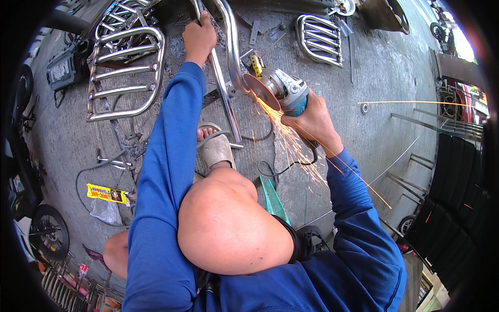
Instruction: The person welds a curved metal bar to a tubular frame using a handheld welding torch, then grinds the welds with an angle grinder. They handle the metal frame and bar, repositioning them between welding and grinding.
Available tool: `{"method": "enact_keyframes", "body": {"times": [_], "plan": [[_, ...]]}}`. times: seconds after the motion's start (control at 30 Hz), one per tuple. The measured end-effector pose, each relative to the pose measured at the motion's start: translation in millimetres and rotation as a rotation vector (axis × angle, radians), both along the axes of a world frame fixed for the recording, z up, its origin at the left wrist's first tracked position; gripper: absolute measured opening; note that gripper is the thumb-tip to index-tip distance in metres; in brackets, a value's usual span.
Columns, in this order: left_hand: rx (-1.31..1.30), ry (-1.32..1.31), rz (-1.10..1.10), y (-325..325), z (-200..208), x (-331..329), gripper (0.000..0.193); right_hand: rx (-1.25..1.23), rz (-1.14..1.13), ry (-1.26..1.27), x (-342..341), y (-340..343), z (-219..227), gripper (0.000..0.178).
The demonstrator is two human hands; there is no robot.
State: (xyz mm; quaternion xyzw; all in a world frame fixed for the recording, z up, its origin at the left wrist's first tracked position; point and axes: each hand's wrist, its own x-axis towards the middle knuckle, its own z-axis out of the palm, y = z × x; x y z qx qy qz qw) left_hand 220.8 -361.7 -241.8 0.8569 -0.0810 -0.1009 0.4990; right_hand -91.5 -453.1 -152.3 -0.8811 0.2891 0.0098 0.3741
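Note:
My right hand [313, 120] is wrapped round an angle grinder [292, 92] with a teal body and a metal gear head. Its reddish disc [261, 91] touches the lower end of a bent shiny metal tube [231, 36], and orange sparks [283, 125] spray down and to the right. Farther up on the left, my left hand [200, 37] is closed round a straight shiny metal tube [223, 96] beside the bent one. The straight tube's lower end comes down near my sandalled foot [217, 150]. My fingers partly hide the grinder's handle.
Slatted chrome racks [125, 73] lie at upper left, and a smaller rack [319, 39] at upper right. The grinder's cord [291, 169] curls over the concrete. A yellow packet [106, 193], a grey case [67, 67] and a black wheel [50, 232] are on the left.

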Motion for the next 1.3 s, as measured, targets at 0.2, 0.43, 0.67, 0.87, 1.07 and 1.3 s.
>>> {"method": "enact_keyframes", "body": {"times": [0.2, 0.43, 0.67, 0.87, 1.07, 1.3], "plan": [[-0.038, 0.036, -0.01, 0.8, -0.6, 0.3, 0.06, 0.028, 0.006, -0.043, -0.8, 0.2, -0.5, 0.068], [-0.055, 0.023, -0.011, 0.5, -5.3, 2.5, 0.061, -0.042, 0.02, 0.029, 0.1, 0.3, 3.3, 0.068], [-0.057, 0.07, -0.039, 2.3, -3.8, 3.8, 0.062, 0.023, -0.007, 0.027, 1.7, 1.7, 3.9, 0.065], [-0.046, 0.058, -0.045, 3.6, -6.8, 5.9, 0.062, 0.033, -0.002, -0.031, 4.0, 2.2, -2.1, 0.067], [-0.055, 0.079, -0.068, 3.8, -10.4, 8.5, 0.061, 0.042, -0.009, -0.017, 2.4, 7.0, -2.3, 0.066], [-0.065, 0.087, -0.081, 4.8, -9.0, 7.8, 0.061, 0.051, -0.044, 0.004, 9.4, 14.0, 0.8, 0.066]]}}
